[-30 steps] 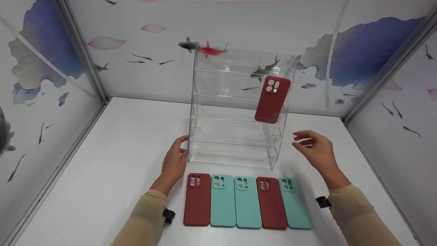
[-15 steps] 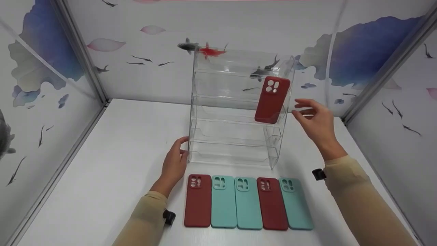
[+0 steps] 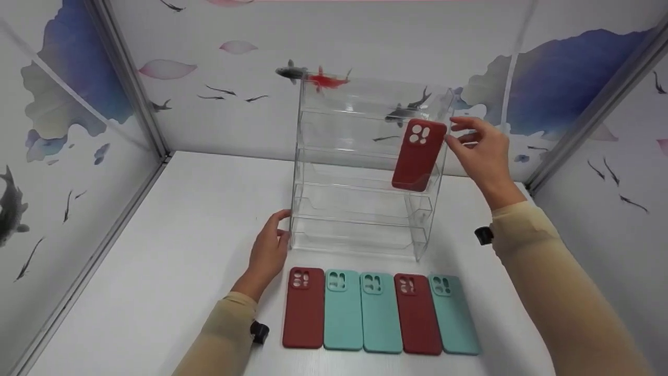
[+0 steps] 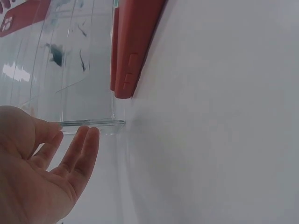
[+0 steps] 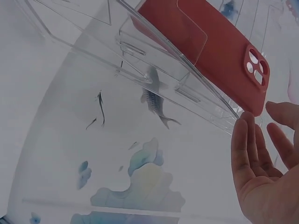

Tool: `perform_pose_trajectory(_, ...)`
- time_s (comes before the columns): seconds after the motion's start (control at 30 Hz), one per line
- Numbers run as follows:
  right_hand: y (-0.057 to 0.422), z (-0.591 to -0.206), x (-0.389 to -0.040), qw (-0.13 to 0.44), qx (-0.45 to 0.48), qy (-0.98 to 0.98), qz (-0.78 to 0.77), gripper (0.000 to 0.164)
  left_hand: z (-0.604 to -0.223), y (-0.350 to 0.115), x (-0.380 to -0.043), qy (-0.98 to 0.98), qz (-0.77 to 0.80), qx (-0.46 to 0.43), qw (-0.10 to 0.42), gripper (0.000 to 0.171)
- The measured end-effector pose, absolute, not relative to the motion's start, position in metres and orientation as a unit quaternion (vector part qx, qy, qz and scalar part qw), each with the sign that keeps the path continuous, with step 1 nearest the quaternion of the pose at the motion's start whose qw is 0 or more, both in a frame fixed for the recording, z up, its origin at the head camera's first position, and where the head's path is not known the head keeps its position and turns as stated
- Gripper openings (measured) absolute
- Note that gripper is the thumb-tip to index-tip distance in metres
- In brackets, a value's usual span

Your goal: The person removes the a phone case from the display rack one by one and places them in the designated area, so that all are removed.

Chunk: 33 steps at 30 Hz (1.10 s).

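A clear acrylic tiered rack (image 3: 360,203) stands on the white table. One red phone case (image 3: 420,156) leans upright in a tier at its right end. My left hand (image 3: 269,250) rests its fingertips against the rack's lower left side panel, as the left wrist view also shows. Beside the rack's upper right edge is my right hand (image 3: 482,154), fingers loosely extended. In the right wrist view its fingertips (image 5: 240,128) are right at the panel edge, by the corner of that red case (image 5: 224,60) with the camera cutouts. Nothing is gripped in either hand.
In front of the rack lies a row of phone cases: a red case (image 3: 303,316) at left, two mint cases (image 3: 343,318) beside it, another red case (image 3: 420,321), then a mint case (image 3: 459,321). Printed walls (image 3: 235,115) enclose the table (image 3: 198,209).
My right hand has risen along the rack's right side, from beside the lower tiers to the red case's upper corner. My left hand stays at the side panel.
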State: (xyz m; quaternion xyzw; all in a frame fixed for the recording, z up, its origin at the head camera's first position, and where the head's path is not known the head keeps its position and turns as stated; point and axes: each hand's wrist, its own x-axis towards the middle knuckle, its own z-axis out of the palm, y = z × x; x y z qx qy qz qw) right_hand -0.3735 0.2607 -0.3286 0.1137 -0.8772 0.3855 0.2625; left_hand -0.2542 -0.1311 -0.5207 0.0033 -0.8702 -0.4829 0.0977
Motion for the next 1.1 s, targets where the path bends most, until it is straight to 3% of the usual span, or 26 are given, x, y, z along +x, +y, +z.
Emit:
perform_pose_trajectory(0.6, 0.258, -0.339, -0.381, 0.308, 0.147, -0.866, 0.365, 0.027, -0.522, -0.134, -0.256, -0.871, -0.479, -0.001, 0.108, 0.047)
perform_pose_trajectory(1.1, 0.264, -0.336, -0.367, 0.289, 0.171, -0.843, 0.42, 0.024, -0.521, -0.131, -0.257, -0.867, -0.489, 0.004, 0.1, 0.047)
